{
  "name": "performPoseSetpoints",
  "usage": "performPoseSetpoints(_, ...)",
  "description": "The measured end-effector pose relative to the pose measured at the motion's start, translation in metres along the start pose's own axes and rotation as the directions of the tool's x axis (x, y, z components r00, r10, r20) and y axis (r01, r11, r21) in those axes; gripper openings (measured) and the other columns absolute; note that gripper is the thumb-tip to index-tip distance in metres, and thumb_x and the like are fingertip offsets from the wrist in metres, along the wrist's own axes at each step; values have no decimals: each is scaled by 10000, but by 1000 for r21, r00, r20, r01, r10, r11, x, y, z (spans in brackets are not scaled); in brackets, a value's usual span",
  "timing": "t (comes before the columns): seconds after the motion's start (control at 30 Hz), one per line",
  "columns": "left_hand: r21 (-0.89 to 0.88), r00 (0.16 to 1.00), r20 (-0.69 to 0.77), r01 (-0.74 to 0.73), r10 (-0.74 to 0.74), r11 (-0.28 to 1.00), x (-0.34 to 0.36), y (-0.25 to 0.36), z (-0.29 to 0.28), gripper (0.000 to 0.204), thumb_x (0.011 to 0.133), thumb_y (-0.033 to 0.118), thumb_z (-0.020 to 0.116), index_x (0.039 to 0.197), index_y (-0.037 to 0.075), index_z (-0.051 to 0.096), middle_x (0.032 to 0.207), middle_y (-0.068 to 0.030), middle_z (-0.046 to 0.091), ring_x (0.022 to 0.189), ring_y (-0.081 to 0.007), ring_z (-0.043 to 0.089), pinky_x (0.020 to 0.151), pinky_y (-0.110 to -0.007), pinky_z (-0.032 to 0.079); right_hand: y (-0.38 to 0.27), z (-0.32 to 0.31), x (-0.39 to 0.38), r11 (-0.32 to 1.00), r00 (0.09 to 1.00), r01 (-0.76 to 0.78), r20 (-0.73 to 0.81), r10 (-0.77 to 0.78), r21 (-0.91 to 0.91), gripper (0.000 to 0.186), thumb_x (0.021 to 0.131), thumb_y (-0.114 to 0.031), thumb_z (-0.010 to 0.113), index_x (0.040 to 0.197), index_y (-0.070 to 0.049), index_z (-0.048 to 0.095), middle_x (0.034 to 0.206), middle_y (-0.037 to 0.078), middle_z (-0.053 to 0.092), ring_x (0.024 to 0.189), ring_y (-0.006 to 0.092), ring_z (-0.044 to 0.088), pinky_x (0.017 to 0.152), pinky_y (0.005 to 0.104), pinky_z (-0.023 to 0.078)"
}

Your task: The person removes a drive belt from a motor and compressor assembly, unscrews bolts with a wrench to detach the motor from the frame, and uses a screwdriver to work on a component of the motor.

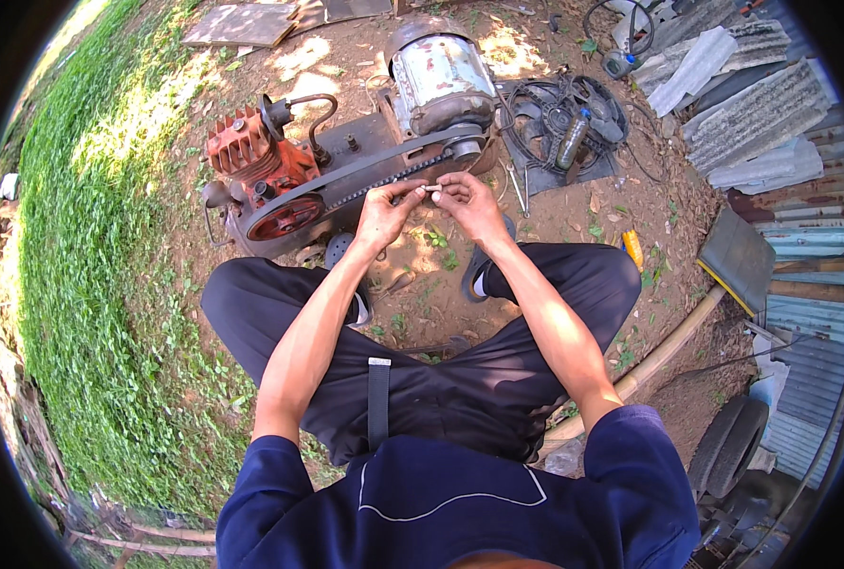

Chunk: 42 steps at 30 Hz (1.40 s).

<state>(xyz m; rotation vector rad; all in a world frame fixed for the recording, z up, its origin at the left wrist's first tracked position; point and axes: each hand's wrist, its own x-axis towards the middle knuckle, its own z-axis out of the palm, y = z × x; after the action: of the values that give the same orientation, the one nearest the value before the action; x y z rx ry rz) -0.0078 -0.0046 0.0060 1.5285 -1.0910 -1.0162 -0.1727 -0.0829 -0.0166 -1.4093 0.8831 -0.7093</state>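
Both of my hands meet in front of me, just above the near side of a belt-driven air compressor. With pinched fingertips, my left hand (387, 214) grips one end of a small, pale, bolt-like metal piece (431, 188). The fingers of my right hand (472, 211) are closed on its other end; its exact kind is too small to make out. Beyond my hands, a black drive belt (360, 173) links the red pump's wheel (285, 217) to the grey electric motor (441, 78). The finned red pump head (248, 152) stands at the left.
Slim metal wrenches (518, 192) lie right of my hands. A plastic bottle (572, 140) rests on coiled black cables (536, 106). An orange container (633, 249) lies by my right knee. Farther right are a wood-handled flat blade (737, 261), corrugated sheets (759, 114) and tyres (728, 446).
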Motion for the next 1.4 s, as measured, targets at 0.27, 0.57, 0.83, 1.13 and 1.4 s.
performPoseSetpoints(0.27, 104, 999, 7, -40, 39, 994, -2, 4, -2, 264, 912, 207, 667, 1118, 47, 707, 1002, -122, 731, 904, -127, 659, 810, -285, 507, -17, -2, -5, 889, 999, 46, 10, -47, -455, 307, 936, -309, 630, 966, -5, 652, 776, 92, 677, 701, 182, 649, 658, 312, 513)
performPoseSetpoints(0.57, 55, 999, -3, -36, 36, 998, 1, -2, -1, 266, 924, 191, 652, 1128, 28, 698, 1024, -105, 729, 935, -108, 637, 849, -291, 500, -11, 9, -5, 976, 992, 100, -51, -112, -192, 422, 968, -383, 570, 910, 26, 653, 674, 76, 653, 641, 138, 641, 601, 283, 511)
performPoseSetpoints(0.83, 56, 1000, 1, -23, 23, 998, 2, -2, -1, 267, 915, 209, 660, 1117, 39, 704, 1027, -119, 727, 940, -138, 658, 847, -291, 499, -11, 1, -2, 971, 991, -117, 36, 128, -209, 319, 956, -295, 605, 995, 21, 627, 756, 80, 682, 682, 127, 651, 624, 283, 522)
performPoseSetpoints(1.13, 87, 999, 21, -26, 25, 996, 0, 2, 0, 264, 919, 201, 653, 1112, 27, 703, 1025, -113, 728, 943, -129, 651, 858, -293, 499, -11, -3, 0, 964, 984, -148, 67, 167, -221, 314, 953, -300, 610, 942, 12, 636, 703, 68, 659, 622, 131, 634, 566, 281, 505)
performPoseSetpoints(1.4, 135, 999, 34, -33, 28, 990, 1, -5, 8, 268, 904, 205, 669, 1105, 31, 705, 960, -127, 732, 858, -132, 659, 787, -299, 508, 4, 0, -7, 967, 999, 4, 35, 5, -256, 453, 991, -426, 503, 865, -6, 615, 622, 35, 598, 555, 117, 595, 508, 275, 470)
